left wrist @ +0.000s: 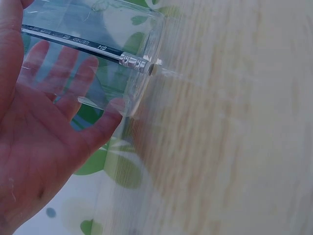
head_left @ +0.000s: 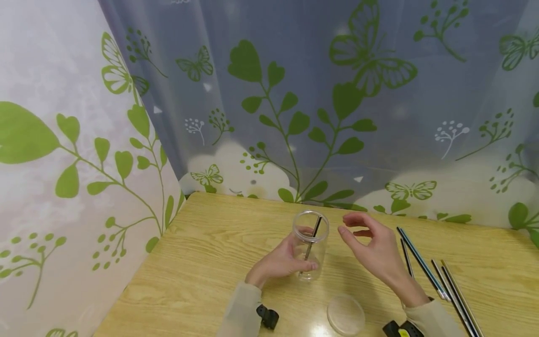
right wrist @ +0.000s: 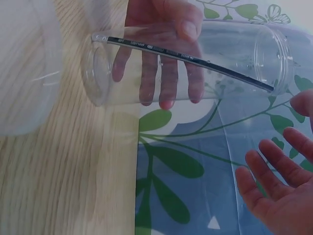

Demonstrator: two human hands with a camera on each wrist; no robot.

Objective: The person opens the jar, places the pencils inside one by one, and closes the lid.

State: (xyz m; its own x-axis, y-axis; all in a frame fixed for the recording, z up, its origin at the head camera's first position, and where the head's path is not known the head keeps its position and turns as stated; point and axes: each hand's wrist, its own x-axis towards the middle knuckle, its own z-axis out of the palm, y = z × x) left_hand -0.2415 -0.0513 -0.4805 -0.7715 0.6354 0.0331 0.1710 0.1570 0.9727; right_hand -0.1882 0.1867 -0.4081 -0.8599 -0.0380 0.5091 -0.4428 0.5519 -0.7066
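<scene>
Broadly, my head view takes in a printed curtain (head_left: 311, 28) behind everything, blue-grey and white with green leaves and butterflies. Below it I see a pale wood-grain tabletop (head_left: 202, 243).

Over that, the left hand (head_left: 280, 261) grips a clear jar (head_left: 323, 250), thumb across the near side and fingers round the far side, spread only as wide as its wall. The right hand (head_left: 376, 245) is just beside the rim, apart from it, thumb and fingers parted and gently bent, with nothing in its grasp. I see the jar upright near the middle of the table, its mouth uncovered; whether its base touches the wood I cannot tell.

Off to the right, several loose pencils (head_left: 423, 263) lie slanting in two groups, some partly hidden by the right arm. A round clear lid (head_left: 346, 315) lies flat on the near side of the jar. Inside the jar leans one black pencil (head_left: 313, 236), metal-banded end at the bottom, other end by the rim; my left wrist view reads HB on it.
</scene>
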